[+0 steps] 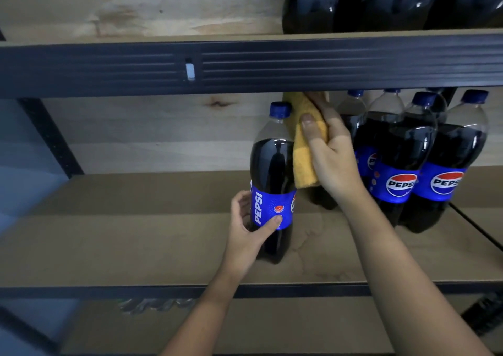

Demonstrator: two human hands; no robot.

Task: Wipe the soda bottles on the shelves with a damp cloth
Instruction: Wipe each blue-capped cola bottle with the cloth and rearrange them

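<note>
Left hand grips the front bottle at its label, thumb across the front, holding it upright on the shelf. Right hand pinches the cloth and presses it against a bottle just right of the front one, mostly hidden behind cloth and hand. Both bottles' long axes are vertical; probable stroke runs neck to base. Right hand is nearer the remaining bottles, clustered further right.
</note>
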